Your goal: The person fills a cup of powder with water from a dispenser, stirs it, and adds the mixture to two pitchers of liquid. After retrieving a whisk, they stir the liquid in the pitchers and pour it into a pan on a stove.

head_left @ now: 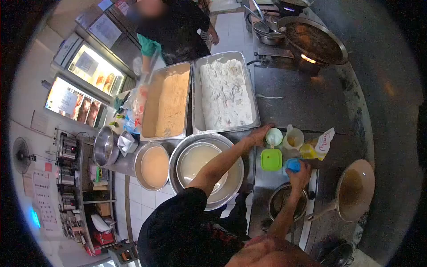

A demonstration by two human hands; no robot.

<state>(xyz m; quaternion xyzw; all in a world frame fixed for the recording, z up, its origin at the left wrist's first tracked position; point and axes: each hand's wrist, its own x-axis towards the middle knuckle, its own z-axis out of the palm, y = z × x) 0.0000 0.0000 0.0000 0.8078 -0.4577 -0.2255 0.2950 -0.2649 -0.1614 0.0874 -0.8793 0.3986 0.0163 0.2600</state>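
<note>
The head view shows the right hand (301,174) closed around the blue container (293,165) on the surface (302,98), its contents hidden; the left hand (260,135) is just beside the pale tub (274,137), how far open I cannot tell. One tray (251,95) holds white powder (224,91), another tray (163,138) tan powder (171,107). The pouch (312,150) carries red writing, too small for reading.

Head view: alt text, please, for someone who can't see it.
A person's right hand holds a blue container at a kitchen counter; the left hand is near a pale container. Two metal trays of white powder and tan powder lie beyond, near another person.
</note>
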